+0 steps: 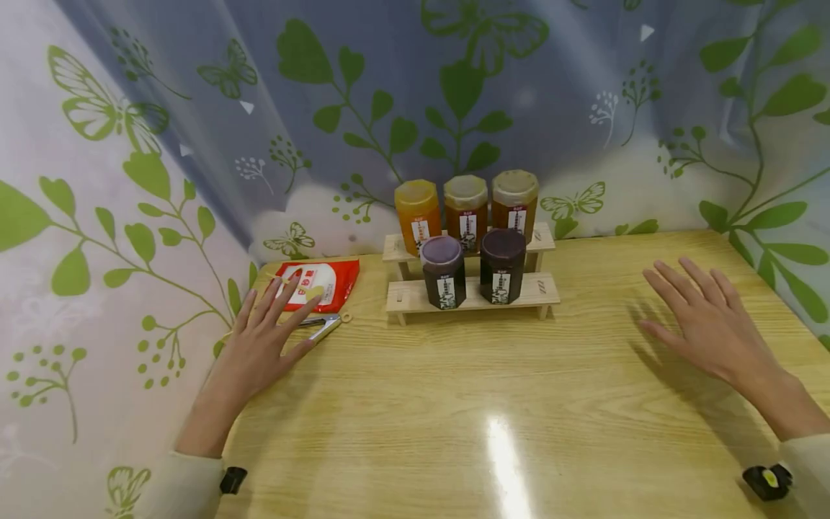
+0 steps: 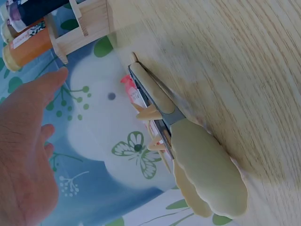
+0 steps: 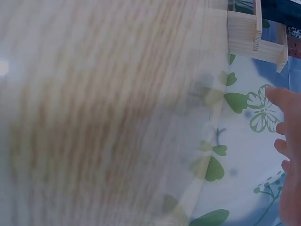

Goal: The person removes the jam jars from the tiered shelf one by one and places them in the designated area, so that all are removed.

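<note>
My left hand (image 1: pixel 253 353) hovers with spread fingers at the left of the table, overlapping a red-and-white packet (image 1: pixel 346 277) and a pair of tongs (image 1: pixel 329 328) in the head view. In the left wrist view the tongs (image 2: pixel 207 165) show broad cream scalloped ends and a metal middle. Small tan pointed pieces (image 2: pixel 149 113) show beside them. My right hand (image 1: pixel 710 328), fingers apart and holding nothing, is above the table's right side. Between the hands, a two-step wooden stand (image 1: pixel 411 297) carries several lidded jars, including an orange jar (image 1: pixel 408 213) and a dark jar (image 1: pixel 502 267).
A patterned curtain (image 1: pixel 363 86) in blue, white and green hangs behind the table and along its left side. The wooden tabletop (image 1: pixel 421 404) stretches in front of the stand, with a bright light reflection near the front.
</note>
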